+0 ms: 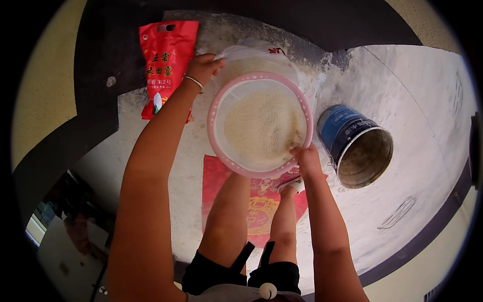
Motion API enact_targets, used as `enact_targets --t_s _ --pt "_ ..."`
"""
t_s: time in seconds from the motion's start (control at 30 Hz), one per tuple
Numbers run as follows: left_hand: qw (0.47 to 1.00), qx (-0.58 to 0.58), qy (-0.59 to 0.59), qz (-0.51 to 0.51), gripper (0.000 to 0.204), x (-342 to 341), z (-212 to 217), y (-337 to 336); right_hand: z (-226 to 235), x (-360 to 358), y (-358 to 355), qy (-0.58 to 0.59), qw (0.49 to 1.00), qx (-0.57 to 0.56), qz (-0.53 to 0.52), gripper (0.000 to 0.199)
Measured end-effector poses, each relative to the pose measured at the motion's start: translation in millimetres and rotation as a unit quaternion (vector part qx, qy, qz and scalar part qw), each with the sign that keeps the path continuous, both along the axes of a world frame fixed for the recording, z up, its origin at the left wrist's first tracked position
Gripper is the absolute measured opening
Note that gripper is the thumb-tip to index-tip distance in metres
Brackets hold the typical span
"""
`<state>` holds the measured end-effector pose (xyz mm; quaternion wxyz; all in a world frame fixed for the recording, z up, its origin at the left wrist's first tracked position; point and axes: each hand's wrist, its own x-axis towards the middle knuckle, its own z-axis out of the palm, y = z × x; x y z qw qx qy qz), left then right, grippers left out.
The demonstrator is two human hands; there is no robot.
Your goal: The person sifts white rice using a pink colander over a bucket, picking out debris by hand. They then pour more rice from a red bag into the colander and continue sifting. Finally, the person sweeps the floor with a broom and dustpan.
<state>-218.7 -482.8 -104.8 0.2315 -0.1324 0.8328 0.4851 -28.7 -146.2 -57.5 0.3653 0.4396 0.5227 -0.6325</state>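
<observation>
My right hand (308, 160) is closed on the near right rim of a round pink-rimmed plastic basket (215, 143), thumb over the edge. White rice (259, 126) lies spread over the basket's bottom, with a few dark specks near my thumb. Just beyond the basket is a translucent white plastic bag (254, 54) with a bit of red print. My left hand (205, 69) pinches that bag's left edge, and a bracelet circles the wrist. The basket hides the bag's lower part.
A red package (168, 60) with a handle hole stands at the far left. On the right, a blue metal bucket (347, 126) leans with its open mouth toward me. A red mat (216, 186) lies under my feet. A dark wall band (302, 25) runs along the back.
</observation>
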Motion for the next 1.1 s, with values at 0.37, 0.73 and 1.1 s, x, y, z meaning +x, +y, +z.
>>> enact_targets --t_s 0.37,0.73,1.1 --pt "0.989 0.137 -0.046 -0.031 0.012 77.8 79.1 10.7 -21.7 -38.5 -29.3 -0.075 0.997 0.020 -0.002 0.028" --pt "0.977 -0.027 0.005 -0.213 0.037 142.3 117.0 40.5 -1.3 -58.8 -38.4 -0.112 0.993 -0.001 0.026 0.027" --pt "0.968 -0.094 0.157 -0.169 0.030 106.6 61.1 -15.1 37.7 -106.8 -85.7 0.033 0.980 0.067 0.182 0.086"
